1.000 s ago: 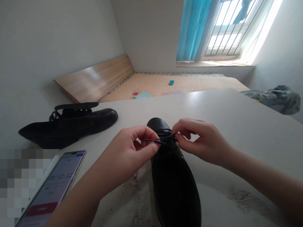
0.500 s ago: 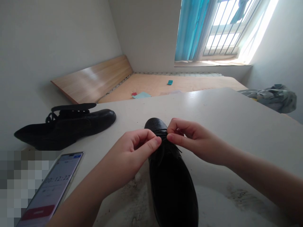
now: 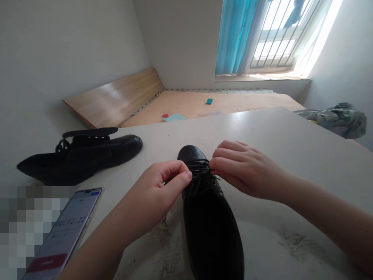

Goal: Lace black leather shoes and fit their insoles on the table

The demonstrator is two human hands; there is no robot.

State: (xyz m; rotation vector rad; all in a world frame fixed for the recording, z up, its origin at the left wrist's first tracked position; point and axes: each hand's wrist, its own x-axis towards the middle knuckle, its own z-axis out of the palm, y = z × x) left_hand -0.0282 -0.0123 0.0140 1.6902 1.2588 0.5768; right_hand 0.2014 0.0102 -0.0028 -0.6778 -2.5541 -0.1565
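A black lace-up shoe [image 3: 214, 237] stands on the white table, its toe pointing away from me. Black shoelaces [image 3: 199, 167] cross over its front, with loose ends by the opening. My left hand [image 3: 166, 186] is closed at the left side of the lacing, thumb and forefinger pinching a shoelace. On the right side, my right hand [image 3: 241, 169] is closed too, its fingertips pinching the shoelace by the eyelets. The right fingertips are partly hidden behind the fingers.
Another black shoe [image 3: 87, 155] lies at the left with an insole [image 3: 90, 132] on top. Nearer me is a phone [image 3: 68, 229] showing a timer. Behind the white table [image 3: 262, 136] are a bed [image 3: 244, 102] with small items, and clothes [image 3: 338, 118] at right.
My hands have moved apart along the laces, the left slightly left and the right slightly right. The right hand has turned so its back shows more. The shoe stays in place.
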